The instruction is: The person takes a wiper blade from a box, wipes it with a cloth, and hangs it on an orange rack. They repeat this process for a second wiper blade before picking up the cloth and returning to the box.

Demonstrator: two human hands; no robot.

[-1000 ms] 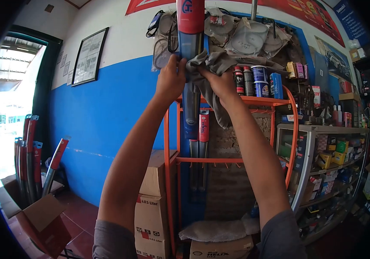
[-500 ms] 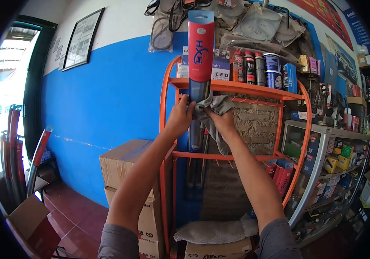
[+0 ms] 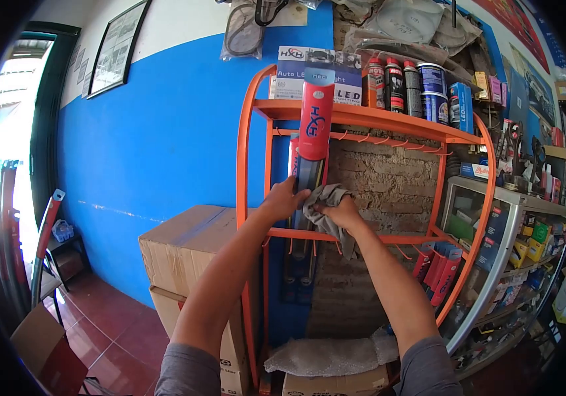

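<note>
A long wiper blade pack [image 3: 317, 119] with a red HXH label stands upright in front of the orange rack [image 3: 375, 117]. My left hand [image 3: 284, 200] is closed around the pack's lower clear part, from the left side. In my right hand [image 3: 342, 212] a crumpled grey cloth [image 3: 326, 204] is bunched up, pressed to the pack's right edge, with one end hanging down. Behind the held pack, another similar pack [image 3: 293, 155] hangs on the rack, partly hidden. The lower end of the held pack is hard to make out behind my hands.
On the rack's top shelf stand an LED light box [image 3: 348, 79], spray cans [image 3: 394, 86] and tins [image 3: 433, 92]. More red packs [image 3: 445, 270] hang lower right. Cardboard boxes [image 3: 187, 247] are stacked left; a glass cabinet [image 3: 488, 218] stands right. Bubble wrap [image 3: 329, 356] lies below.
The pack has come down and slightly right in view, its top now in front of the LED box. Both hands, with the cloth, are lower too. The view has also shifted somewhat.
</note>
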